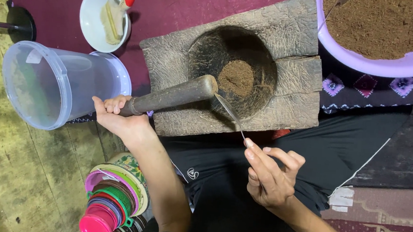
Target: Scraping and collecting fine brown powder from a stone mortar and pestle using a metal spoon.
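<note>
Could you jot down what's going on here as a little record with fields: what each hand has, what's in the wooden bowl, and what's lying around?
Left hand: grip closed around the dark wooden pestle, its head resting at the mortar's rim
Right hand: holds a metal spoon by the handle, bowl end at the mortar's edge
Mortar: rough wooden block with a round hollow
Contents: small heap of brown powder
Upper right: lilac basin of brown powder
Left: clear plastic bucket on its side
Upper left: white dish

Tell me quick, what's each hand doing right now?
Left hand: closed around the handle of the wooden pestle, its head over the mortar.
Right hand: fingers pinching the metal spoon, bowl at the pestle tip.
</note>
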